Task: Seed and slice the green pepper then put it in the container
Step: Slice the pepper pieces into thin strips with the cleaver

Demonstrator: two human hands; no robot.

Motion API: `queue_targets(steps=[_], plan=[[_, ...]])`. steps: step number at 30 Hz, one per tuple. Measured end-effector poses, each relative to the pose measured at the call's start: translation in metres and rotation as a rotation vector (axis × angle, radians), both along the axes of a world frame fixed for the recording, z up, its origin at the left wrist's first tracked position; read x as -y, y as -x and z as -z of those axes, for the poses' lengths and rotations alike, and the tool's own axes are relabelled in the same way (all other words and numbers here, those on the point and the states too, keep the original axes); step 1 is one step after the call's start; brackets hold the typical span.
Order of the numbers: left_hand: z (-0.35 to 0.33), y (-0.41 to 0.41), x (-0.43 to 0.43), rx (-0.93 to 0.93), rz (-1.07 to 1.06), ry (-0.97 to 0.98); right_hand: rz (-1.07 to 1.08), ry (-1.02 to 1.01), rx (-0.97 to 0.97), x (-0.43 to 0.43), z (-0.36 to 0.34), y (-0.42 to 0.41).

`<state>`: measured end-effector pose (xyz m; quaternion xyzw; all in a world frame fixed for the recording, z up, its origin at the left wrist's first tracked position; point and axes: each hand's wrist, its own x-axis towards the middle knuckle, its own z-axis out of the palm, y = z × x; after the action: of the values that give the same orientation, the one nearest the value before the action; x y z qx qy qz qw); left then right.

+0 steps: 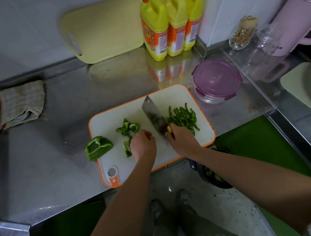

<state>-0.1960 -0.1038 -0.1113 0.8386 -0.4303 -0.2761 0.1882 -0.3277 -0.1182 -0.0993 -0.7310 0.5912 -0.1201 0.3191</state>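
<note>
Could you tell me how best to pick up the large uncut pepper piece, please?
Pinch the large pepper piece across its short width from above, fingers on its two long edges, using the left hand, since the right hand holds the cleaver. It lies flat, overhanging the left edge of the cutting board.

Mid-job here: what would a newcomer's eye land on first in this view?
The big cleaver in the right grip over the white cutting board at centre, with a pile of green pepper strips just right of it. Then the three yellow bottles against the back wall. The purple-lidded container beyond the board is closed.
</note>
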Motion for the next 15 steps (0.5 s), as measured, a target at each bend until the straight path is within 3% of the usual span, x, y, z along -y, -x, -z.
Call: queue_targets(steps=[3, 9, 12, 15], plan=[[0.000, -0.005, -0.001, 0.053, 0.005, 0.033, -0.029, -0.048, -0.045, -0.002, 0.006, -0.001], [-0.002, -0.020, -0.007, 0.263, -0.049, 0.060, 0.183, -0.001, -0.072, 0.004, 0.005, 0.011], [-0.005, -0.024, -0.010, 0.316, -0.140, 0.082, 0.041, 0.004, -0.018, -0.001, 0.001, 0.000], [-0.008, -0.026, -0.012, 0.288, -0.246, -0.013, -0.070, -0.070, -0.043, -0.006, 0.006, -0.004]])
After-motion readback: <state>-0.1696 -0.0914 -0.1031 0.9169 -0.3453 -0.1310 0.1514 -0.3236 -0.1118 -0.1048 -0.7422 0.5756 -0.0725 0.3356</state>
